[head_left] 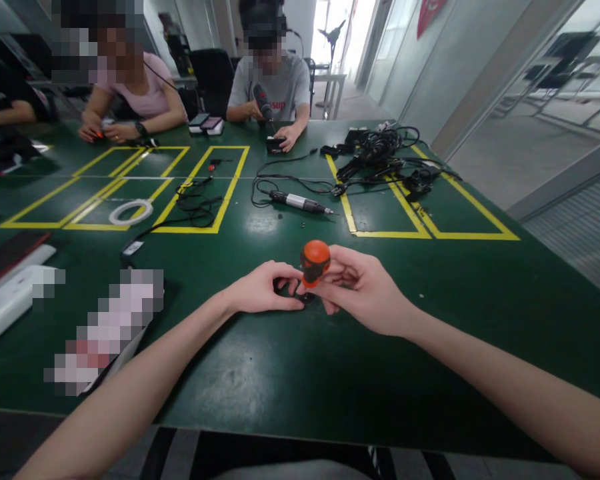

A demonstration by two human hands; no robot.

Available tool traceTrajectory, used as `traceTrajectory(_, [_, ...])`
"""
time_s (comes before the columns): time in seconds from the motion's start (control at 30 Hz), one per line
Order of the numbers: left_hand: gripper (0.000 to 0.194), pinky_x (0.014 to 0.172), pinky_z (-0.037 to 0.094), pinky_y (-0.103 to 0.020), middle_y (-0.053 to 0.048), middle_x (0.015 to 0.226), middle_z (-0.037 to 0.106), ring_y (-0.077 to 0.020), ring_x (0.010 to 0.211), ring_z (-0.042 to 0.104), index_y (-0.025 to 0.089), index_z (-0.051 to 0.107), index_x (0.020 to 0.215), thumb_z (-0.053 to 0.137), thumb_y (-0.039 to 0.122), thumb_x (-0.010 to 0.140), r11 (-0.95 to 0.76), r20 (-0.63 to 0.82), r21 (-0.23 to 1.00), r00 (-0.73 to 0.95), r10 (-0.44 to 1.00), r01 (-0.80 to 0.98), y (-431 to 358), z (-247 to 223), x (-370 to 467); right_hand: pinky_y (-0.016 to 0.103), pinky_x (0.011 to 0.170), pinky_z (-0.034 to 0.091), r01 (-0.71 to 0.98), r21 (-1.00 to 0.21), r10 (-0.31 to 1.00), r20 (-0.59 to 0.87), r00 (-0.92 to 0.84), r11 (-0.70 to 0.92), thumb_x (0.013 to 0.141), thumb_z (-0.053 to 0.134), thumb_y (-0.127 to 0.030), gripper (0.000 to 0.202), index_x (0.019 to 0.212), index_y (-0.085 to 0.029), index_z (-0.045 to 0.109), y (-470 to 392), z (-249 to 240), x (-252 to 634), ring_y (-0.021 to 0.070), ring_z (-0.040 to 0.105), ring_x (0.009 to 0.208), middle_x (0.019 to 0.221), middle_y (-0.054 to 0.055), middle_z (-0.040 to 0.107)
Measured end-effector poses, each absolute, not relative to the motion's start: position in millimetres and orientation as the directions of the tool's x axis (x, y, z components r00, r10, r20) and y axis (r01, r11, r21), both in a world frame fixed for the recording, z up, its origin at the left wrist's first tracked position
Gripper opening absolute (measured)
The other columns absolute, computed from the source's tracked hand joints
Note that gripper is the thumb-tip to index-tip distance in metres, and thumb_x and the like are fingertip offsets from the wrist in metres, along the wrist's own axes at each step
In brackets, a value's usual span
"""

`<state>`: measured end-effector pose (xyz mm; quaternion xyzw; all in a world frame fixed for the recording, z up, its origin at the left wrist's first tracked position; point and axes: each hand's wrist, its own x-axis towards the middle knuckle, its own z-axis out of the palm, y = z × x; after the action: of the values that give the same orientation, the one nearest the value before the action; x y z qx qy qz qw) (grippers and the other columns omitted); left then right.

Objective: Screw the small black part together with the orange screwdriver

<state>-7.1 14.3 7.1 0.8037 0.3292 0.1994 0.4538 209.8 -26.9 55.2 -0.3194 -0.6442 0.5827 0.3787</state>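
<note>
My right hand grips a stubby screwdriver by its orange-and-black handle. The screwdriver stands nearly upright, its tip hidden low between my hands. Curled from the other side, my left hand pinches a small dark part against the green table. Fingers cover most of that part, so its kind does not show. Beyond my hands lies a black-and-silver electric screwdriver with its cable.
A tangle of black cables lies at the back right. To the left are a white tape ring, a blurred-out flat object and a white power strip. Across the table, a person holds a power drill; another person sits farther left.
</note>
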Motion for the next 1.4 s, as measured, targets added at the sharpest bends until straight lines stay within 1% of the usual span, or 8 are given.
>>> traceTrajectory(0.13, [0.021,0.066,0.039,-0.024,0.004,0.076,0.059,-0.0101,0.069,0.049,0.016,0.070,0.086,0.080,0.034,0.081,-0.365,0.058,0.882,0.699,0.713,0.299,15.3,3.8,-6.2,0.028,0.063,0.061,-0.116,-0.990,0.833,0.131,-0.537,0.080,0.097,0.072,-0.042,0.025,0.104,-0.020,0.061,-26.2,49.0,207.5,0.0137,0.070,0.065,0.081,-0.001,0.068])
traceTrajectory(0.4, [0.030,0.066,0.039,-0.025,0.004,0.074,0.058,-0.0116,0.069,0.049,0.015,0.069,0.082,0.086,0.038,0.076,-0.311,0.008,0.892,0.676,0.737,0.328,15.0,-2.2,-5.7,0.026,0.059,0.057,-0.090,-0.992,0.822,0.128,-0.555,0.093,0.089,0.082,-0.045,0.033,0.093,-0.018,0.063,-19.7,47.3,209.0,0.0110,0.064,0.059,0.078,0.001,0.073])
traceTrajectory(0.6, [0.047,0.067,0.039,-0.025,0.005,0.082,0.053,-0.0116,0.074,0.046,0.017,0.068,0.098,0.094,0.038,0.066,-0.271,0.028,0.920,0.642,0.766,0.283,16.8,2.0,-7.2,0.027,0.063,0.056,0.047,-0.900,0.759,0.336,-0.558,0.433,0.097,0.071,-0.030,0.015,0.089,-0.018,0.067,-14.1,55.7,219.2,0.0118,0.064,0.064,0.088,0.003,0.070])
traceTrajectory(0.73, [0.035,0.070,0.038,-0.026,0.004,0.080,0.054,-0.0113,0.074,0.048,0.017,0.075,0.095,0.089,0.039,0.072,-0.248,-0.001,0.930,0.678,0.735,0.270,20.8,5.4,-10.1,0.027,0.067,0.055,0.158,-0.701,0.621,0.477,-0.622,0.696,0.096,0.065,-0.014,0.008,0.090,-0.018,0.067,-9.2,58.3,228.1,0.0142,0.065,0.070,0.085,0.003,0.069])
traceTrajectory(0.93, [0.037,0.069,0.037,-0.025,0.004,0.079,0.056,-0.0113,0.072,0.049,0.017,0.078,0.098,0.088,0.043,0.073,-0.224,-0.043,0.927,0.677,0.735,0.302,21.7,6.6,-11.1,0.029,0.071,0.053,0.236,-0.545,0.531,0.484,-0.695,0.805,0.099,0.060,-0.018,0.008,0.094,-0.021,0.064,-10.2,61.6,232.2,0.0182,0.066,0.077,0.089,0.005,0.072])
traceTrajectory(1.07, [0.036,0.067,0.036,-0.025,0.005,0.076,0.055,-0.0102,0.070,0.047,0.016,0.076,0.097,0.087,0.042,0.074,-0.209,-0.055,0.933,0.690,0.721,0.293,21.1,9.3,-10.6,0.029,0.069,0.050,0.248,-0.578,0.554,0.443,-0.705,0.778,0.102,0.055,-0.020,0.013,0.090,-0.021,0.061,-10.7,64.4,230.6,0.0174,0.063,0.074,0.086,0.005,0.070])
traceTrajectory(1.23, [0.033,0.065,0.035,-0.025,0.006,0.072,0.053,-0.0095,0.067,0.045,0.015,0.074,0.092,0.087,0.040,0.075,-0.181,-0.085,0.935,0.686,0.722,0.306,20.9,12.3,-10.0,0.025,0.058,0.043,0.275,-0.741,0.657,0.284,-0.698,0.612,0.105,0.051,-0.027,0.012,0.095,-0.022,0.056,-10.9,62.7,229.4,0.0138,0.052,0.060,0.071,-0.002,0.060])
traceTrajectory(1.4, [0.035,0.065,0.036,-0.025,0.006,0.072,0.053,-0.0101,0.068,0.046,0.016,0.075,0.093,0.087,0.042,0.073,-0.181,-0.075,0.937,0.680,0.729,0.298,20.8,10.3,-9.9,0.026,0.060,0.044,0.254,-0.795,0.697,0.271,-0.664,0.551,0.104,0.058,-0.035,0.018,0.096,-0.020,0.064,-13.5,57.7,225.4,0.0144,0.053,0.064,0.072,-0.001,0.062])
